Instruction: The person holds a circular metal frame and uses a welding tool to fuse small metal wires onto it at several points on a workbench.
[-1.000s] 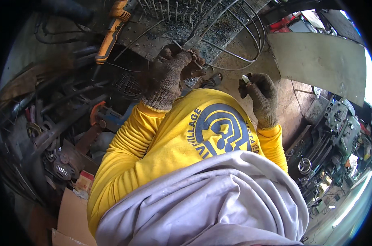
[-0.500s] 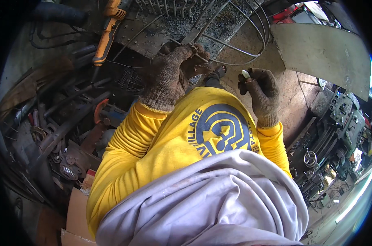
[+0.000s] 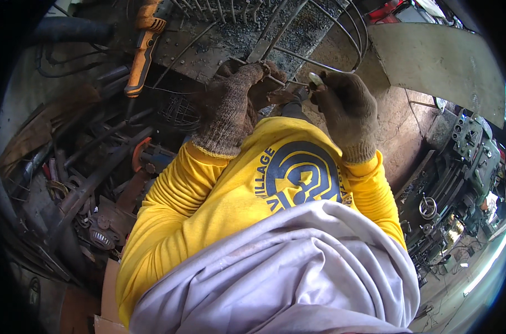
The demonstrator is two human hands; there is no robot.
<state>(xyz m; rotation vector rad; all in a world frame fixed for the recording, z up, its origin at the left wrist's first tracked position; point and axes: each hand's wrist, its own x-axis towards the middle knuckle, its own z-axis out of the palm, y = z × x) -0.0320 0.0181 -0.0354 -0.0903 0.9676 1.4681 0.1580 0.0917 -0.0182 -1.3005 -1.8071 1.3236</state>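
Note:
In a brown knit glove, my left hand (image 3: 226,108) is closed around a thin metal rod (image 3: 276,80) at the edge of the work table. The rod seems to belong to a wire frame (image 3: 314,61) with curved hoops at its right side. My right hand (image 3: 350,108), gloved alike, pinches a small whitish stick (image 3: 316,79) that looks like chalk. Its tip points up and left, close to the frame's near rods. Whether it touches metal I cannot tell. The glove hides the stick's lower end.
An orange-and-black power tool (image 3: 143,58) lies at the table's left. Bent rods (image 3: 233,11) stand at the back. Scrap metal and pipes (image 3: 86,183) crowd the left. A sheet panel (image 3: 439,67) is at the upper right, with a green machine (image 3: 473,150) below it.
My right hand has moved left and up with the whitish stick, nearer to my left hand and the frame. My left hand keeps its hold on the rod.

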